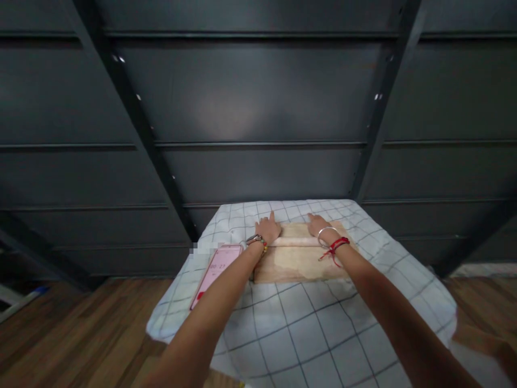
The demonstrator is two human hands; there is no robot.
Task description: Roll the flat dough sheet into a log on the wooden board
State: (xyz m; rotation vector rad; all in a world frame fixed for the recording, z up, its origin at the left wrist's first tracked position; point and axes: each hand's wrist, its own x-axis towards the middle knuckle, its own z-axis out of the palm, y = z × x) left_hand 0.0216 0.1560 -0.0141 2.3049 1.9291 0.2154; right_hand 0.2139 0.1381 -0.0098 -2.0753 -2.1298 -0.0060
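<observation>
A pale wooden board [302,265] lies on a white checked cloth, with darker, damp-looking patches on its near half. Across it runs a light, rod-like roll [299,242]; whether it is a rolling pin or rolled dough I cannot tell. My left hand [269,227] is over the roll's left end, palm down, fingers spread towards the board's far edge. At the right end, my right hand [318,224] is also palm down with its fingers stretched forward. The undersides of both hands are hidden, so any contact there does not show.
A phone [217,269] with a pink timer screen lies left of the board, beside my left forearm. The checked cloth [302,323] covers the small table. A dark panelled metal wall [258,97] rises behind it; the floor [81,328] is wood-look.
</observation>
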